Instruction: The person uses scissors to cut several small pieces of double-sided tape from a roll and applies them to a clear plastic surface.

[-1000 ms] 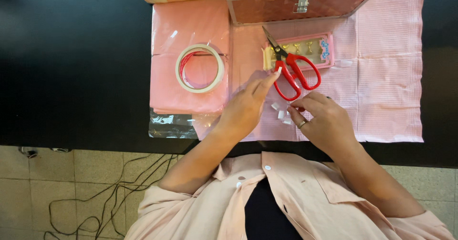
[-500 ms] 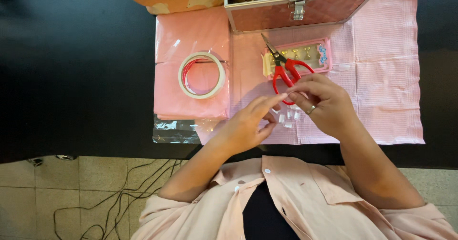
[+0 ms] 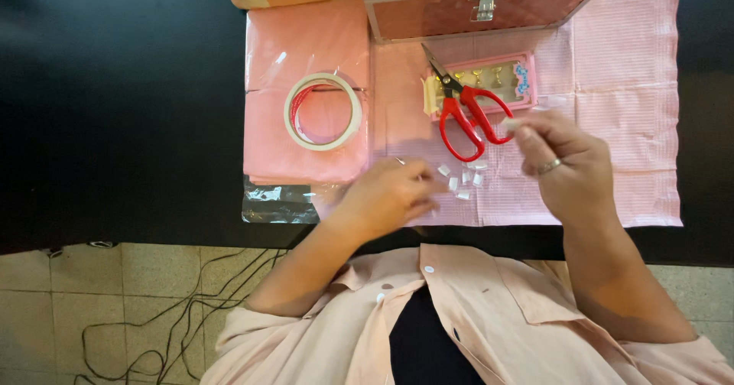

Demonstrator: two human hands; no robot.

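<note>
Right hand [image 3: 569,163] pinching small white cut piece [image 3: 511,124] beside red-handled scissors [image 3: 466,110]; left hand [image 3: 386,194] curled, grip unclear, near several cut white pieces [image 3: 461,180] on pink cloth [image 3: 612,87]; round white tape roll [image 3: 323,111] well apart

Single head-worn camera, looking straight down.
It sits close above the dark tabletop [image 3: 115,125], facing down over the person's chest, forearms and the floor beneath.

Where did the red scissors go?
In the head view, the red scissors lie on the pink cloth, blades pointing up toward the pink case, just left of the right hand and right of the tape roll.
</note>
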